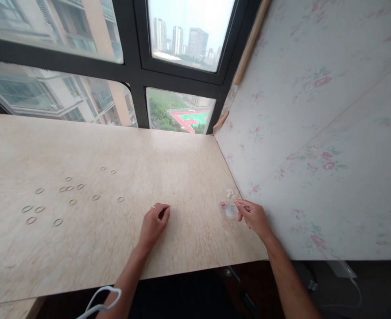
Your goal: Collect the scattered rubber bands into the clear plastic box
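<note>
My right hand [250, 216] pinches a thin, pale stick-like tool [241, 204] at the near edge of a small clear plastic box [227, 211]. Tiny coloured bits, some reddish, show inside the box. Just behind it lies a little white piece [230, 193]. On the stone surface to the left rests my left hand [155, 218], its thumb and fingers drawn together. Whatever may sit between those fingertips is too small to see. Several thin rings [96, 197] lie scattered farther left, apart from both hands.
The marbled windowsill [182, 177] ends at a dark window frame [178, 77] behind and a flowered wall [315, 133] at right. A white cable loop [110, 290] hangs by my left forearm. Below the right front edge sits a white device [341, 269] with a cord.
</note>
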{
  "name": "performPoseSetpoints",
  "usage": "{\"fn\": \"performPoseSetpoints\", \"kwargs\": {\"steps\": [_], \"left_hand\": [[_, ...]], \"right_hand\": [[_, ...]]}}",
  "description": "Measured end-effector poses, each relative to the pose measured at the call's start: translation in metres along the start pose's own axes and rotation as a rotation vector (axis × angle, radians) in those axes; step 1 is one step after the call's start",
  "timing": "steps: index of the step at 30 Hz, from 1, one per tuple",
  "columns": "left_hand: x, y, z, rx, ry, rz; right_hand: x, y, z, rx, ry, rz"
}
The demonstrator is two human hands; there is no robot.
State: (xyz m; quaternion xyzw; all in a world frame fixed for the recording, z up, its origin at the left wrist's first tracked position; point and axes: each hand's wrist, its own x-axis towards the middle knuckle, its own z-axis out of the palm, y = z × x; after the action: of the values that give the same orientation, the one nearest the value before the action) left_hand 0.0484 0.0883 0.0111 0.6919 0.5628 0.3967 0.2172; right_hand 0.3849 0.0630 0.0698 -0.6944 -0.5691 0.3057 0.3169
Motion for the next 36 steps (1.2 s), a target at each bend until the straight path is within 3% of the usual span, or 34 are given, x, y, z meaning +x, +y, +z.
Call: {"fn": "performPoseSetpoints", "kwargs": {"steps": [6,14,22,25,28,31,36], "left_hand": [[0.000,0.001,0.000,0.005,0.001,-0.006],[0.000,0.002,-0.001,0.000,-0.005,-0.007],[-0.002,0.002,-0.001,-0.016,-0.017,-0.008],[-0.003,0.003,-0.006,-0.065,-0.066,-0.014],[-0.005,-0.001,-0.019,-0.147,-0.095,-0.055],[-0.008,-0.012,-0.041,-0.163,-0.028,-0.137],[-0.015,-0.050,-0.103,-0.007,0.066,-0.229]], "right_hand": [[0.006,0.003,0.000,-0.198,-0.031,0.030],[-0.013,-0.004,0.002,-0.118,0.050,-0.012],[-0.050,0.013,0.048,-0.080,-0.112,-0.166],[-0.055,0.021,0.061,-0.072,-0.098,-0.188],[-0.055,0.023,0.064,-0.025,-0.032,-0.185],[-0.052,0.023,0.062,0.005,-0.012,-0.164],[-0.050,0.027,0.060,0.013,0.003,-0.178]]}}
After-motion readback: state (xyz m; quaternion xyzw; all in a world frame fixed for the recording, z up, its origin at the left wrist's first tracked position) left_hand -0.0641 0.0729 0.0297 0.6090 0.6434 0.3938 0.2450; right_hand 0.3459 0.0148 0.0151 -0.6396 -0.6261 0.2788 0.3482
